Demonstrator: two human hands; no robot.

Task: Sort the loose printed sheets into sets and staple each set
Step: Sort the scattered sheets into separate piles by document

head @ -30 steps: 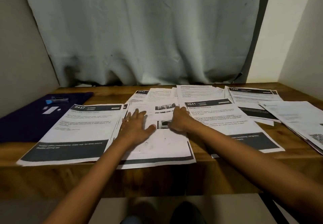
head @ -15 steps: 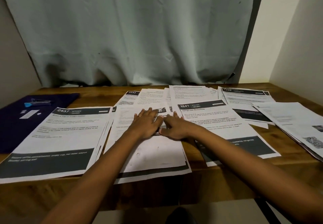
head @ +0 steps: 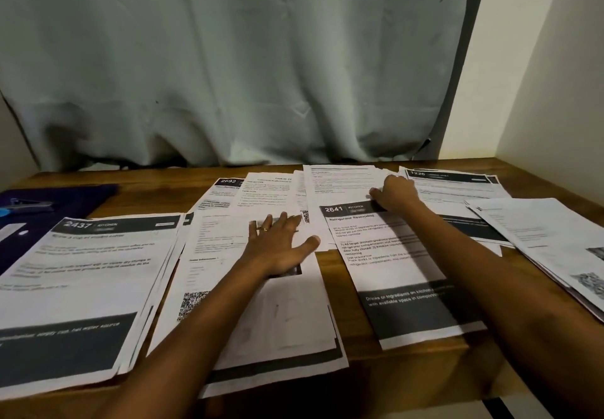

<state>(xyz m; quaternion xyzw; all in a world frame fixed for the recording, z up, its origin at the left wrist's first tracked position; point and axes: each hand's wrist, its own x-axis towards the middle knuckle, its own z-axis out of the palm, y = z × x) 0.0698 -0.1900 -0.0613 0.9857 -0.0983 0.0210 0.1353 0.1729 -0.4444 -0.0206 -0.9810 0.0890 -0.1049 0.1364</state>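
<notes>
From my end, the left hand (head: pixel 281 245) lies flat with its fingers spread, pressing on the middle pile (head: pixel 261 327). The right hand (head: pixel 395 194) is farther back, fingers curled where the top of the 2641 sheet (head: pixel 385 271) meets the back sheets (head: pixel 340 180). I cannot tell whether it pinches one of them or only rests there.

The loose sheets cover most of the table (head: pixel 425 366). The 2437 pile (head: pixel 88 271) is at the left, the 1226 pile (head: pixel 457 183) is behind, and another pile (head: pixel 549 245) is at the right.

My main worry is mixing. The piles overlap at their edges, so a pull with the right hand could drag a neighbouring page along, and a set would end up with a stray sheet.

The middle pile is fanned and uneven. If the left hand slides instead of pressing, I'd expect it to smear the stack further.

The near piles reach the front edge of the table, so a nudge toward me could tip pages off.

The stapler (head: pixel 29 205) sits well apart at the far left on a dark cloth (head: pixel 72 194). Reaching across for it could sweep the 2437 pile out of square.
</notes>
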